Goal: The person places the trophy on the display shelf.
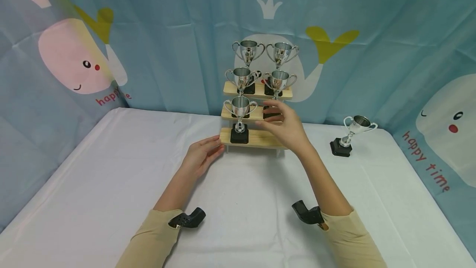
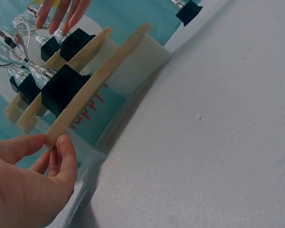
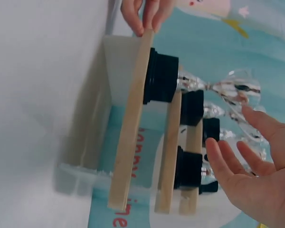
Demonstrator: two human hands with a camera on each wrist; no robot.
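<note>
A three-tier display stand (image 1: 256, 139) with light wooden shelves carries several silver trophy cups on black bases. My left hand (image 1: 202, 156) pinches the left end of its lowest shelf (image 2: 97, 85), thumb above and fingertips beneath. One trophy (image 1: 240, 113) stands at the left of that shelf. My right hand (image 1: 284, 127) hovers over the stand's right side, fingers spread and holding nothing. Nearest to it is the middle shelf's right trophy (image 1: 279, 81), whose base is partly hidden by the fingers. In the right wrist view, that trophy's black base (image 3: 187, 167) sits on the shelf.
Another silver trophy (image 1: 358, 125) stands apart on the white-covered table (image 1: 238, 218), to the right of the stand. Behind the table hangs a blue curtain (image 1: 178, 53) with cartoon whales. The stand's clear side supports (image 3: 80, 175) reach down to the table.
</note>
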